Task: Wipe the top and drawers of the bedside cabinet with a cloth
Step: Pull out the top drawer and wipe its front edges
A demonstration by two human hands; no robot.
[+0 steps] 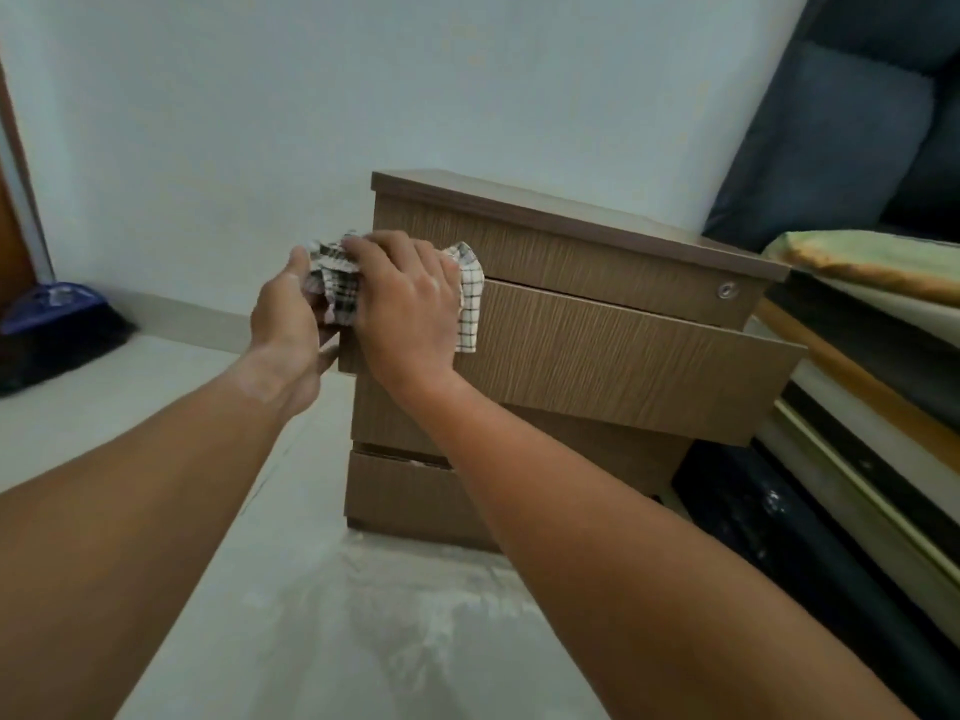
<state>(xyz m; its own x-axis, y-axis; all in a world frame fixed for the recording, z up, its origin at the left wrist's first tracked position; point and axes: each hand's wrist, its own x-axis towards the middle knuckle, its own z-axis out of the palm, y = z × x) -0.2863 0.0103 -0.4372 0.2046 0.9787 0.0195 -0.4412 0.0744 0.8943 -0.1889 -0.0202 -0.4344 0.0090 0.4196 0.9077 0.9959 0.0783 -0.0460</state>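
Observation:
A brown wood-grain bedside cabinet [597,252] stands against the pale wall. Its upper drawer [613,361] is pulled out, with a small round lock above its right end. A lower drawer front [400,496] sits slightly ajar near the floor. A white checked cloth [470,298] is bunched at the upper drawer's left corner. My right hand [405,304] lies flat over the cloth, pressing it against the drawer front. My left hand [288,330] grips the bunched end of the cloth at the drawer's left edge. Part of the cloth is hidden under both hands.
A bed with a dark padded headboard [857,122] and a layered mattress [872,356] stands close on the right. A dark blue broom head [57,324] lies on the floor at the far left. Pale tiled floor [311,615] stretches in front of the cabinet.

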